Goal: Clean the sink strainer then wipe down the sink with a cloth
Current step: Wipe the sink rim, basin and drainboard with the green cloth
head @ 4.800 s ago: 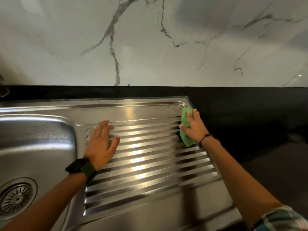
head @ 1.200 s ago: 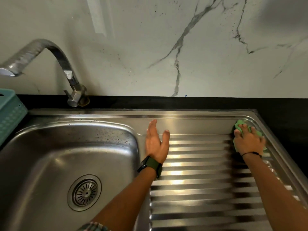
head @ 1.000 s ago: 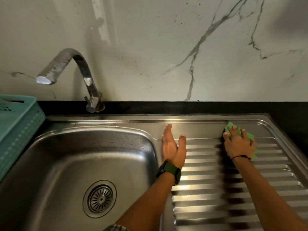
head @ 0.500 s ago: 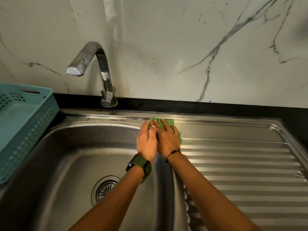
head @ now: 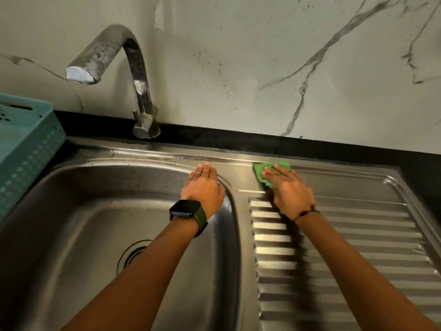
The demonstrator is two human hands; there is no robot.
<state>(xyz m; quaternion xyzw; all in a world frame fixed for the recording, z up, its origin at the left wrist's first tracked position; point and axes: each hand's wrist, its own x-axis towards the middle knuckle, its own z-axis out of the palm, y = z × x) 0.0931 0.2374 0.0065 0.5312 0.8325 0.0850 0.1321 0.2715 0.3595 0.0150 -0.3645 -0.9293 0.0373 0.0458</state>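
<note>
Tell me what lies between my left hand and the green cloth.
Only bare steel rim, as the head view shows. The left hand rests at the basin's edge; the cloth is under the right hand.

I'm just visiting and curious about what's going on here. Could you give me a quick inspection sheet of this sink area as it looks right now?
Surface: steel sink with a basin on the left and a ribbed draining board on the right.
Job's things: green cloth lying on the flat strip at the back edge; strainer in the basin floor, partly hidden by the left forearm.
Clutter: teal basket at the left edge.
Hands: left hand flat on the basin rim, holding nothing; right hand pressing on the cloth.
Cables: nothing seen.
Surroundings: curved tap, marble-look wall, black counter.
</note>
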